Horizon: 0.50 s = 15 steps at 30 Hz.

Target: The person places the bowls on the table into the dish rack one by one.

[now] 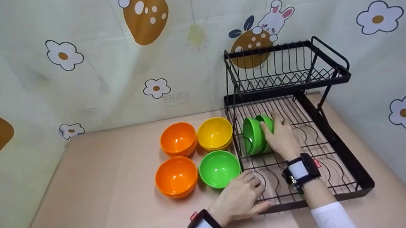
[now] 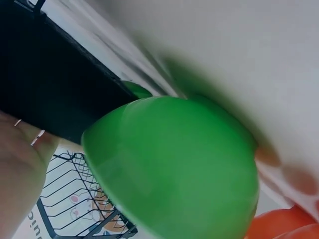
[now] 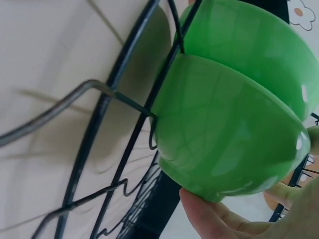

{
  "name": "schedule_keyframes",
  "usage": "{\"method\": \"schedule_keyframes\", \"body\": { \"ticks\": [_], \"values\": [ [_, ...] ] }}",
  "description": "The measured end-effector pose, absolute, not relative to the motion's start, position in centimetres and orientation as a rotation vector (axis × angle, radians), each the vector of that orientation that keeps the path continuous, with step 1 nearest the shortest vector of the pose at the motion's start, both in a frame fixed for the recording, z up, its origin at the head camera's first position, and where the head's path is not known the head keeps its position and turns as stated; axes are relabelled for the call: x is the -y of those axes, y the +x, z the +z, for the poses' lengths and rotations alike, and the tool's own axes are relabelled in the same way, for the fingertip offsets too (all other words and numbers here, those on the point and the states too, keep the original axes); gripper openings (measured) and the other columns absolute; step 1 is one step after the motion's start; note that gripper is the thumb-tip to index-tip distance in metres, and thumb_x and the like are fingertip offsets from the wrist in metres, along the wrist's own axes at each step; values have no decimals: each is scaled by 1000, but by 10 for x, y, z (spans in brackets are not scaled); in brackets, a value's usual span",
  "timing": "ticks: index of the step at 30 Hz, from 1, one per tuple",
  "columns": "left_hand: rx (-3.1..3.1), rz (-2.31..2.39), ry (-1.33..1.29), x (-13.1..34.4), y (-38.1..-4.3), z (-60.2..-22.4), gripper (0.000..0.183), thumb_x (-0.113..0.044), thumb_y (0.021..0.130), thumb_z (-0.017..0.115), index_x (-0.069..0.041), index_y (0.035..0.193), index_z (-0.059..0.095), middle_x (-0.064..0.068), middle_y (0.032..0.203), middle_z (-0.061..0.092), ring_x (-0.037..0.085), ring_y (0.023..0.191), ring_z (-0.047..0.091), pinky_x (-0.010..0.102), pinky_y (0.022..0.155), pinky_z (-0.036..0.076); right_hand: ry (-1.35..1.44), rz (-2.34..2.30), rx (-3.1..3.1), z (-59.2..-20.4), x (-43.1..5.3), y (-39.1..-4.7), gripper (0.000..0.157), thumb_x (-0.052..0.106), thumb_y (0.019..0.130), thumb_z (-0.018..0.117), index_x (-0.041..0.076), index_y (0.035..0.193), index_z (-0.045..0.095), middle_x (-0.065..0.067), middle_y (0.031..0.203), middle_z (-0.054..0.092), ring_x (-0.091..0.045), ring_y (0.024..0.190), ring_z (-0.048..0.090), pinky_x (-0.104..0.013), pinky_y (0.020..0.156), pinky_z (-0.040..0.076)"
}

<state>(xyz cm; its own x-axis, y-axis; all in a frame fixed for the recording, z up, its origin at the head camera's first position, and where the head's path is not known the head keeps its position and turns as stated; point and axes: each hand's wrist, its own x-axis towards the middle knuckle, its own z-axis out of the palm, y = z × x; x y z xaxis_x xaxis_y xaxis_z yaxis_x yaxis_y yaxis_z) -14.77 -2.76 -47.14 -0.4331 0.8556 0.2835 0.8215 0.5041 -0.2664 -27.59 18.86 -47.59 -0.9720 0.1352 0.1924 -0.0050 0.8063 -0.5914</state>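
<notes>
My right hand [image 1: 283, 137] holds a green bowl [image 3: 224, 129] by its rim and base, thumb on the near side. This bowl stands on edge among the wires of the black dish rack's lower tier [image 1: 288, 207], right against another upright green bowl [image 1: 253, 135]. At the rack's front left corner, my left hand [image 1: 240, 197] grips the rim, fingers curled over it and thumb along the front. Just left of that hand, a green bowl [image 1: 219, 169] sits upright on the table; it fills much of the left wrist view.
An orange bowl [image 1: 176, 177] stands beside the table's green bowl. Behind them are stacked orange bowls [image 1: 178, 139] and stacked yellow bowls [image 1: 215, 133]. The rack's upper tier [image 1: 294, 87] overhangs the back of the lower one. A patterned curtain [image 1: 109, 82] hangs behind.
</notes>
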Motion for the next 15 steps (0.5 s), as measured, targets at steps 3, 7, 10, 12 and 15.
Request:
{"method": "schedule_keyframes", "body": {
  "ticks": [3,7,10,12,15],
  "values": [
    [2406,98,-1380,28,-146,-467,42,-50,113,53,-17,120,78,0,122,78,15,121,70,31,117,48,-68,931,2774,-448,-177,-255,72,52,113,48,1,163,40,-48,149,44,-67,123,58,-76,99,51],
    [2432,35,-1297,29,-142,-461,31,-37,112,60,-12,122,74,4,127,76,18,124,69,31,117,49,-5,893,2761,-427,-166,-237,61,39,115,50,-3,159,45,-43,149,47,-62,130,56,-74,105,48],
    [2465,40,-1175,32,-137,-456,26,-25,104,70,-8,125,72,7,129,74,21,124,69,32,114,52,58,839,2726,-423,-161,-231,55,34,114,53,-4,153,51,-40,144,51,-60,127,57,-72,101,51],
    [2515,68,-1075,35,-135,-452,34,-19,98,75,-6,129,70,9,130,73,22,123,69,32,110,56,113,802,2696,-423,-159,-227,52,32,113,57,-4,149,55,-38,140,54,-58,122,60,-71,94,55],
    [2600,129,-918,41,-132,-446,44,-17,87,82,-5,127,70,10,123,73,23,115,70,32,101,60,214,750,2658,-423,-156,-221,49,29,110,63,-5,145,59,-36,134,58,-54,114,63,-68,88,59]
  ]
}}
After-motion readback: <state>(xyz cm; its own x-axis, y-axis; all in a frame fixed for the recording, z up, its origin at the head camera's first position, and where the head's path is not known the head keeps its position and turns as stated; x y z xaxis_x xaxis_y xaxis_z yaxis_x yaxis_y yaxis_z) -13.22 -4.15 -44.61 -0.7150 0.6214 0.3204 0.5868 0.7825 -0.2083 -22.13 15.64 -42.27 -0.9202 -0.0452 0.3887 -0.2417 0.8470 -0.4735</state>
